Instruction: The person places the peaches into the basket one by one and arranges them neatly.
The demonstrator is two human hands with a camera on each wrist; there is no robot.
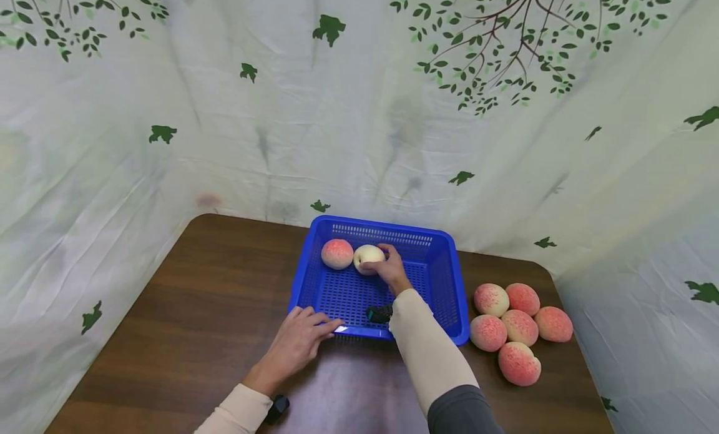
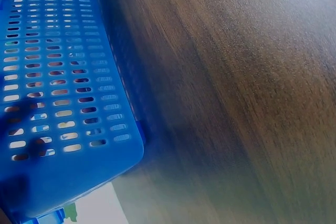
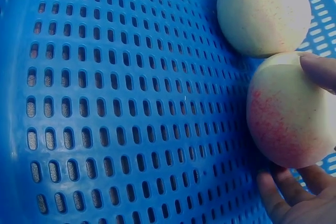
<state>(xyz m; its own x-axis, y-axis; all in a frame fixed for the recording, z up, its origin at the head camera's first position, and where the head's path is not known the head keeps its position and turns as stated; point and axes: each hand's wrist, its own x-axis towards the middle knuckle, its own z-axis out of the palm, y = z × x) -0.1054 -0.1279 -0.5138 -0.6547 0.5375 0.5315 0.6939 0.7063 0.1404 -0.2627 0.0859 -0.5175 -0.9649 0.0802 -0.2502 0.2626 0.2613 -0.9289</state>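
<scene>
The right hand's (image 1: 389, 270) fingers (image 3: 317, 70) curl round a pale peach (image 1: 368, 256), holding it at the back of the blue basket (image 1: 444, 309), touching a pinker peach (image 1: 337, 253) beside it. The left hand (image 1: 298, 341) lies flat, fingers spread, on the basket's near rim. Five more peaches (image 1: 513, 325) sit clustered on the table (image 1: 196, 309), right of the basket.

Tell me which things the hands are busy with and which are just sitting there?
Busy with:
right hand grips a pale peach
left hand touches the blue basket rim
first peach lies inside

Just sitting:
six loose peaches on the wooden table
leaf-print curtain
</scene>
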